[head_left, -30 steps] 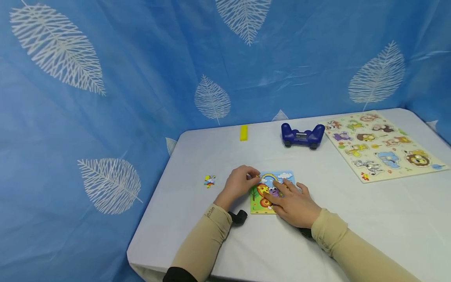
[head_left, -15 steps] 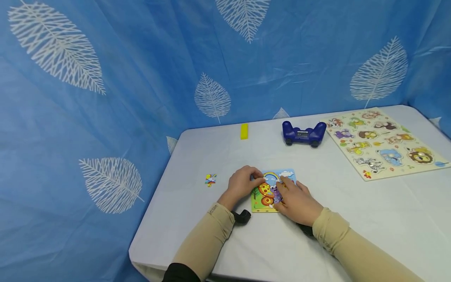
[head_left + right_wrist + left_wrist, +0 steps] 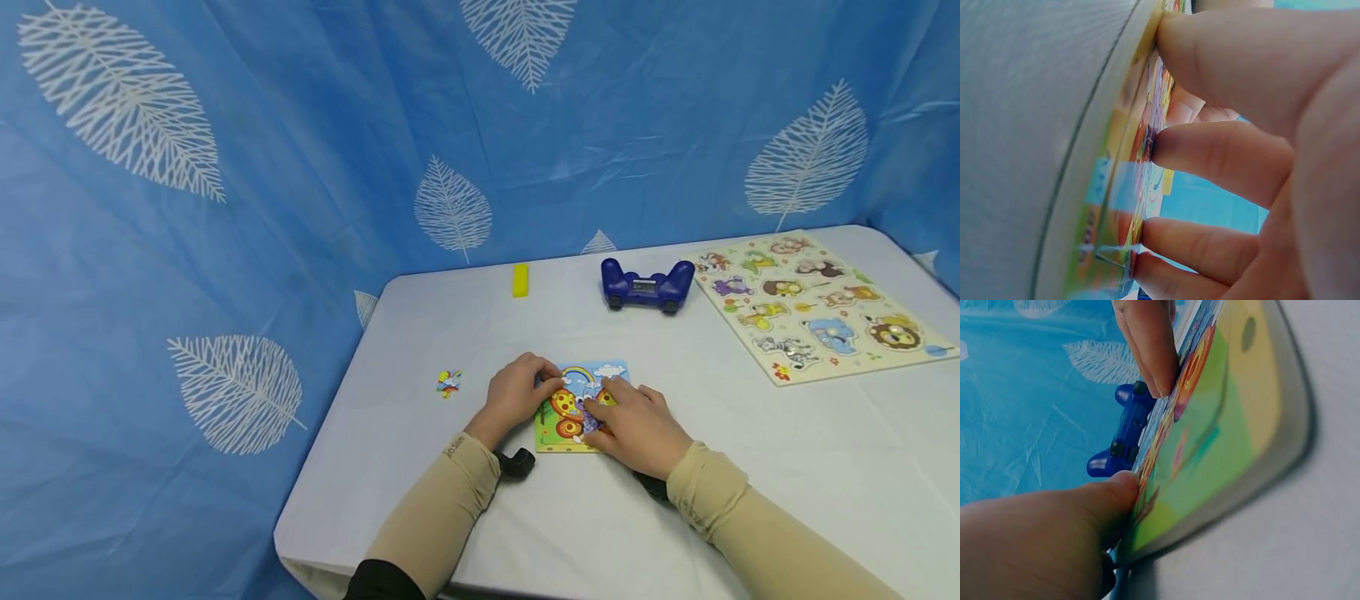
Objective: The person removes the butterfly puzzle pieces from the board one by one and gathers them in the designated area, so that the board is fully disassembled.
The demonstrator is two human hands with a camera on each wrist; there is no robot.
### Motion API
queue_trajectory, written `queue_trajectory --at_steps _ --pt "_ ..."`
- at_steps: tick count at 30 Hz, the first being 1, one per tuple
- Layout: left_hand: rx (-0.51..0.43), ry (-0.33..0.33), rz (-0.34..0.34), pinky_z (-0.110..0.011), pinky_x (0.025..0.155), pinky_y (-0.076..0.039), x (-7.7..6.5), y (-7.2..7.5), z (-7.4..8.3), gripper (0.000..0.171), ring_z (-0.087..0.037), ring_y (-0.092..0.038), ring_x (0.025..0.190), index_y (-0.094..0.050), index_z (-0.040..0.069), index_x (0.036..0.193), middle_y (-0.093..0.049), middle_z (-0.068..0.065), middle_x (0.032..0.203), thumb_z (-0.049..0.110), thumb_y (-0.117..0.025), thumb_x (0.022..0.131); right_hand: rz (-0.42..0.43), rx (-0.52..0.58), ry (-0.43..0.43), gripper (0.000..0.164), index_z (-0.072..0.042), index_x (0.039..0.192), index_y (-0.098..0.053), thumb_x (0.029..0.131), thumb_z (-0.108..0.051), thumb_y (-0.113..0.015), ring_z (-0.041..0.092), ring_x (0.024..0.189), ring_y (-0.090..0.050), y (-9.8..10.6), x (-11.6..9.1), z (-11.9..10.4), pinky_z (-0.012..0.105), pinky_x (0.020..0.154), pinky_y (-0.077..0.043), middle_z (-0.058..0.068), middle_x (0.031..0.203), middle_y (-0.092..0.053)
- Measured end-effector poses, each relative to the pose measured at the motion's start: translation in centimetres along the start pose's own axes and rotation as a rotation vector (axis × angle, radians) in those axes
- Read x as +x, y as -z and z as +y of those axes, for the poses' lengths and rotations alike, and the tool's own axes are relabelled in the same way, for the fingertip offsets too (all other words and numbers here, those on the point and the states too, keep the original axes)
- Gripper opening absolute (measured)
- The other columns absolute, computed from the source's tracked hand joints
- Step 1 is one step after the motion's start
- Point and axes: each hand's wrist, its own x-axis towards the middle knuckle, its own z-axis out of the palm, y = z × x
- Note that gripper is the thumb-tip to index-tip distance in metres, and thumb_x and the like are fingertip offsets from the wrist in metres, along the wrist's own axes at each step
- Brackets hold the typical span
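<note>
We saw the small puzzle board (image 3: 555, 447) lying flat on the white table (image 3: 375, 467), near its front edge and between the two hands of a person. It carried a bright picture, in which we could make out a rainbow, clouds and orange-red round shapes. The left hand (image 3: 517, 390) was at the far left corner of this board, with the thumb and the bent fingers clamped on its edge; in the left wrist view we saw the thumb tip on the rim, but the fingers below were mostly hidden. The right hand (image 3: 637, 421) rested from the right side on the face of the board, its fingers apart and almost straight, and the fingertips touched the printed surface (the right wrist view showed this to us most clearly). To the left of the board, well apart from it, we noticed one loose puzzle piece (image 3: 448, 383) with several colours. Farther back on the table there were a yellow block (image 3: 521, 281) and a dark blue game controller (image 3: 648, 286). Just beside the controller, at the right, lay a large animal board (image 3: 813, 312). Behind the table we saw a blue curtain (image 3: 315, 167) with white leaves.
</note>
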Motion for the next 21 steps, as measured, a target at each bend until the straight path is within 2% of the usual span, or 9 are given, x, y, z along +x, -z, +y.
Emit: queue_trajectory --at_steps 13,21 --pt "-0.012 0.008 0.041 -0.025 0.070 -0.046 -0.26 -0.05 0.22 0.021 -0.002 -0.056 0.081 -0.073 0.030 0.111 -0.063 0.013 0.100 0.047 -0.067 0.099 -0.009 -0.013 0.002 0.049 -0.010 0.129 -0.072 0.093 -0.041 -0.075 0.049 0.134 -0.052 0.09 0.04 0.07 0.073 0.100 -0.039 0.030 0.141 -0.057" --pt "-0.081 -0.035 0.098 -0.022 0.065 -0.041 -0.27 0.08 0.37 0.019 -0.001 -0.053 0.073 -0.072 0.029 0.112 -0.073 0.016 0.102 0.042 -0.068 0.100 -0.021 -0.020 -0.006 0.049 -0.010 0.129 -0.072 0.093 -0.042 -0.075 0.048 0.134 -0.051 0.19 0.05 0.01 0.073 0.100 -0.039 0.029 0.142 -0.057"
